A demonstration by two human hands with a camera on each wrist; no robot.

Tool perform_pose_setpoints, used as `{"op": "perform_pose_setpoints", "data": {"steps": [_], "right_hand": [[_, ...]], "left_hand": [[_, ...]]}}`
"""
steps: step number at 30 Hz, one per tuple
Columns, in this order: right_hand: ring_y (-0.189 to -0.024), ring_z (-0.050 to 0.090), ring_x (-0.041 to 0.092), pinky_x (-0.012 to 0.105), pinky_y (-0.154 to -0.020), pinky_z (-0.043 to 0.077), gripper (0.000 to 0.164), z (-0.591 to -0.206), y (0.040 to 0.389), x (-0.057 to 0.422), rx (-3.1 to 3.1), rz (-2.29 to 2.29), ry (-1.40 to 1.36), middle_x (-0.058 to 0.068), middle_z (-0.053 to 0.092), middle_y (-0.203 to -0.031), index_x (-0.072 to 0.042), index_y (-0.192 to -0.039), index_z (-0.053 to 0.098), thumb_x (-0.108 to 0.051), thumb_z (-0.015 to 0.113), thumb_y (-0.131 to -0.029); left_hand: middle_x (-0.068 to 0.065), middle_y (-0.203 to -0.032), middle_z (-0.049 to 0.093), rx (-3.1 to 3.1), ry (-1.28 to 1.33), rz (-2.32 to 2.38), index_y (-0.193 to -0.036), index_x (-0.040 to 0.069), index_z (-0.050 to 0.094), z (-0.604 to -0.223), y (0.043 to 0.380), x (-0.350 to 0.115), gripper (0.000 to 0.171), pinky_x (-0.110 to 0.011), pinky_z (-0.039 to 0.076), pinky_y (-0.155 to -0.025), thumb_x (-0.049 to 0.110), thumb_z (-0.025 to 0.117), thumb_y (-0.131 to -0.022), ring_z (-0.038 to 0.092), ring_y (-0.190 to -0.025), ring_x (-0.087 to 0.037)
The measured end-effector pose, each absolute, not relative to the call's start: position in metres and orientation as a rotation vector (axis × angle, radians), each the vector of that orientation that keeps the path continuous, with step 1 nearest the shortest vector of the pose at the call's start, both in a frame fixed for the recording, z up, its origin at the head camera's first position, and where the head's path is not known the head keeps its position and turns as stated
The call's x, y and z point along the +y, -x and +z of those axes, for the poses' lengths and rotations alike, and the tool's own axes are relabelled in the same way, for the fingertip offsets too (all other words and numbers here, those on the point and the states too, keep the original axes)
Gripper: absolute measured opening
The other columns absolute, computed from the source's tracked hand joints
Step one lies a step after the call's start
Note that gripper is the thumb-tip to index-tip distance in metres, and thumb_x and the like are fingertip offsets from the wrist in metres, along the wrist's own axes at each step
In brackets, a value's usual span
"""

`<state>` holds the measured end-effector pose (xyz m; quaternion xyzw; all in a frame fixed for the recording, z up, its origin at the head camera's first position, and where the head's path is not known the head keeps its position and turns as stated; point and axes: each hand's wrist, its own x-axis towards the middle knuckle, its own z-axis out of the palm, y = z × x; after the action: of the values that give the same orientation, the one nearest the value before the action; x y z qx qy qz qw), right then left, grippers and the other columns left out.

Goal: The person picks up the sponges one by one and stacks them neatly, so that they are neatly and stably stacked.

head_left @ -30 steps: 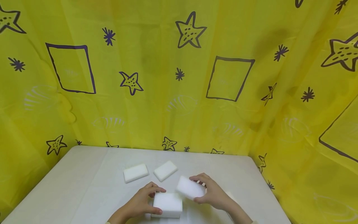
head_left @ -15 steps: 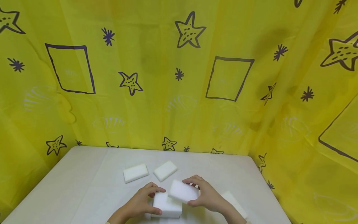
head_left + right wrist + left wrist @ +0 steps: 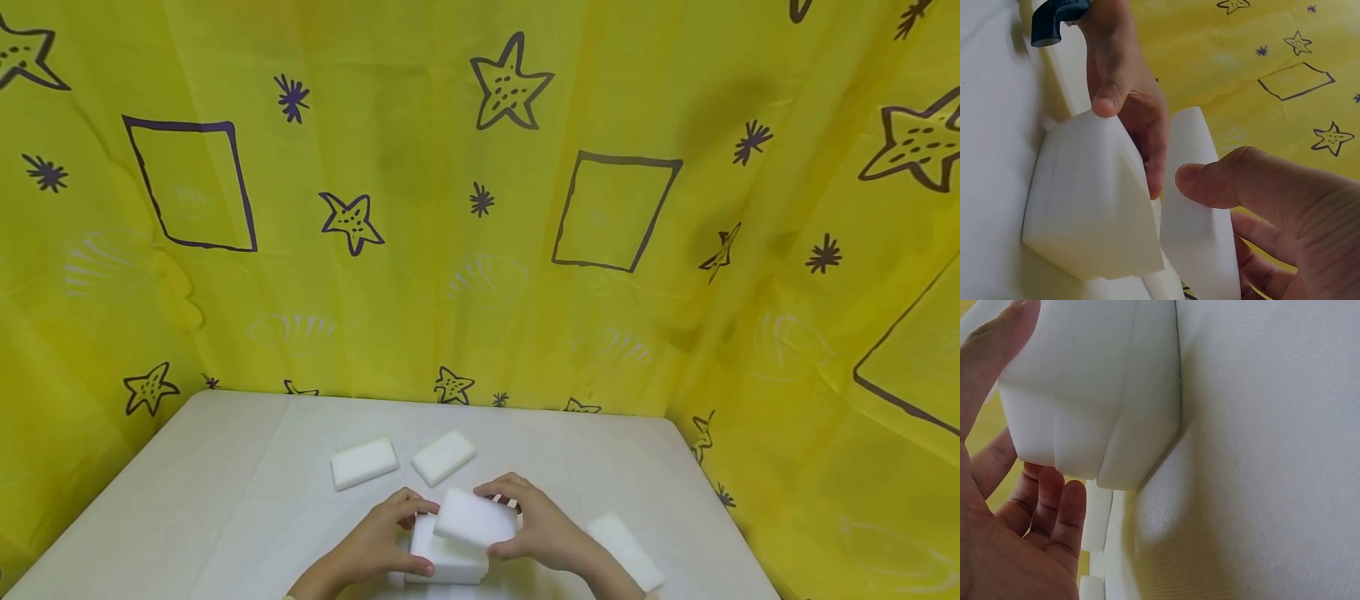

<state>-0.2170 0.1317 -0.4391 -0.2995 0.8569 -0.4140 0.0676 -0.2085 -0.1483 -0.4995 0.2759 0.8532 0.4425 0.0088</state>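
Note:
White block-shaped sponges lie on the table. My left hand (image 3: 381, 535) grips the near stack of sponges (image 3: 447, 568), its thumb at the front and fingers at the back. Several layers show in that stack (image 3: 1091, 394) in the left wrist view. Above the stack, my right hand (image 3: 546, 530) holds one white sponge (image 3: 475, 520) between thumb and fingers, tilted and overlapping the stack's top in the head view. A narrow gap separates this held sponge (image 3: 1197, 219) from the stack (image 3: 1094, 200) in the right wrist view.
Two single sponges, one on the left (image 3: 364, 464) and one beside it (image 3: 444, 457), lie flat behind the hands. Another sponge (image 3: 626, 550) lies by the right forearm. A yellow patterned curtain (image 3: 420, 283) surrounds the white table (image 3: 247, 467) at the back and sides.
My right hand has carried its sponge leftward, from beside the stack to over its top. The sponge by the right forearm has become more visible. My left hand keeps its place.

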Motion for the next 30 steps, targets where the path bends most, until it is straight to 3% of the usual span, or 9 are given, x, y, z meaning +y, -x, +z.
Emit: {"op": "perform_pose_setpoints", "data": {"steps": [5,30], "right_hand": [[-0.102,0.05,0.01,0.027,-0.086,0.045,0.061,-0.44,0.215,0.127,2.546,-1.275,0.89,-0.004,0.059,-0.117,-0.017,-0.124,0.066,-0.018,0.088,-0.067],[-0.108,0.051,0.01,0.027,-0.091,0.046,0.058,-0.445,0.214,0.107,2.525,-1.222,0.949,-0.007,0.059,-0.119,-0.018,-0.122,0.067,-0.016,0.088,-0.068]], "left_hand": [[0.008,-0.109,0.055,2.651,-0.859,1.397,-0.124,0.011,0.065,-0.501,0.209,-0.148,0.066,-0.025,0.046,-0.083,0.036,0.089,-0.068,0.051,-0.094,-0.003],[0.01,-0.108,0.052,2.625,-0.839,1.4,-0.115,0.018,0.066,-0.503,0.209,-0.148,0.056,-0.026,0.046,-0.086,0.041,0.088,-0.069,0.053,-0.099,-0.004]]}}
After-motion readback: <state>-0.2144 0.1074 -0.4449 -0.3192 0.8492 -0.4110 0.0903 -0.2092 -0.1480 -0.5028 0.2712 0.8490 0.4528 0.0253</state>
